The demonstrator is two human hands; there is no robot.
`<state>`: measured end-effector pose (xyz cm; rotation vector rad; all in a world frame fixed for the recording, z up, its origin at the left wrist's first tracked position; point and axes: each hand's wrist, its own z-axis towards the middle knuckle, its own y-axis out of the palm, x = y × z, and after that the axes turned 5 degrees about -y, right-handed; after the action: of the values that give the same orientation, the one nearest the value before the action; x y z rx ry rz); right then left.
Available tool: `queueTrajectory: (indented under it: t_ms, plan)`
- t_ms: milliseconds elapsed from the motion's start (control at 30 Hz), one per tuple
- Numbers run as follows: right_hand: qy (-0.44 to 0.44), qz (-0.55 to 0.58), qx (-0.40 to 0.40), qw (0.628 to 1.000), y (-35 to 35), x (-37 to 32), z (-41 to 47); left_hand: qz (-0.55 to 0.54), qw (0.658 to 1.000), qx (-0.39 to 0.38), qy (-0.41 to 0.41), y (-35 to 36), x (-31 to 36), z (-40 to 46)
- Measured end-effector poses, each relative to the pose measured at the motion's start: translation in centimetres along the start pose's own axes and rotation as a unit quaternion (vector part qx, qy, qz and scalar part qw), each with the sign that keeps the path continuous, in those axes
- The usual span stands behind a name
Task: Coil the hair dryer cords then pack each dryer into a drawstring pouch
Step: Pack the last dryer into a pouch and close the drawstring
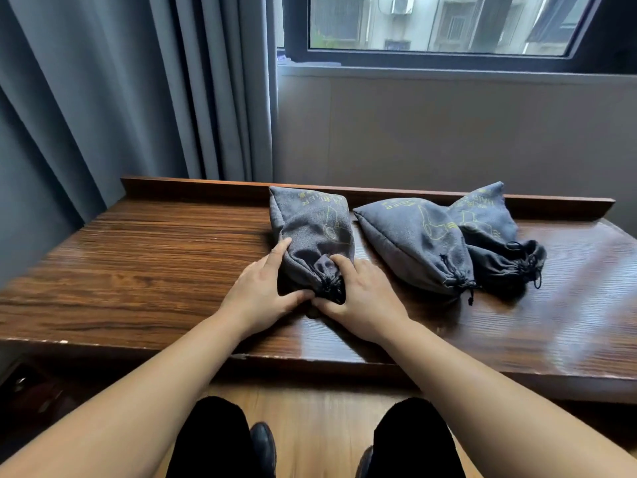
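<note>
Head view looks down on a grey drawstring pouch [312,232] lying full and cinched on the counter [155,263], its gathered neck pointing toward the person and its printed bottom end toward the counter's raised back lip. Both hands close around that neck. The left hand [262,288] lies palm down against the pouch's left flank, fingers stretched forward along the fabric and thumb curled in below the knot of black cord, so it is partly closed on the pouch. The right hand [362,291] mirrors it from the other side, index finger bent over the top of the gathered fabric and thumb tucked under the neck, meeting the left thumb; it too grips the pouch. Both forearms reach forward from the bottom corners of the picture, bare and converging.

Just right of the held pouch lies a second pouch [417,243], also full and tied, its cord ends trailing on the wood. A third pouch [489,232] rests against the second one's far side, partly behind it, neck likewise tied. No dryer or cord shows outside the pouches.

Grey curtains [120,98] hang behind the counter at left, and a window [448,25] sits above the wall at right. Dark trouser legs and shoes stand on the wooden floor [317,426] below.
</note>
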<state>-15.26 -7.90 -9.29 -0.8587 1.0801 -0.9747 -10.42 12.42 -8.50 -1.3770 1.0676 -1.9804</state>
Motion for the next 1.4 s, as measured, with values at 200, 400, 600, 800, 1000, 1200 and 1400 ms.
queueTrajectory:
  t_ms: [200,400,600,800,1000,1200,1400]
  plan:
    - [-0.009,-0.009,-0.040,0.999,-0.7,0.7,1.1,-0.034,0.999,-0.032,0.018,-0.6,-0.8,1.6]
    - [-0.002,0.054,-0.137,0.989,-3.0,1.8,4.9,-0.145,0.987,-0.065,0.009,-0.5,-1.3,6.2]
    - [0.037,0.126,-0.185,0.974,-4.4,1.5,6.8,-0.194,0.973,-0.084,-0.088,-0.9,1.6,7.5]
    - [0.172,0.248,-0.093,0.949,-5.4,1.1,8.1,-0.164,0.959,-0.122,-0.197,-2.7,4.3,9.2]
    - [0.134,0.191,-0.210,0.950,-8.5,0.4,9.9,-0.149,0.918,-0.251,-0.269,-4.8,4.6,11.5]
    - [0.235,-0.095,-0.125,0.959,-13.0,4.4,10.6,-0.093,0.916,-0.262,-0.291,-7.1,5.5,13.4]
    - [0.327,-0.124,-0.301,0.887,-14.6,7.0,11.1,0.000,0.917,-0.304,-0.256,-6.4,7.6,13.0]
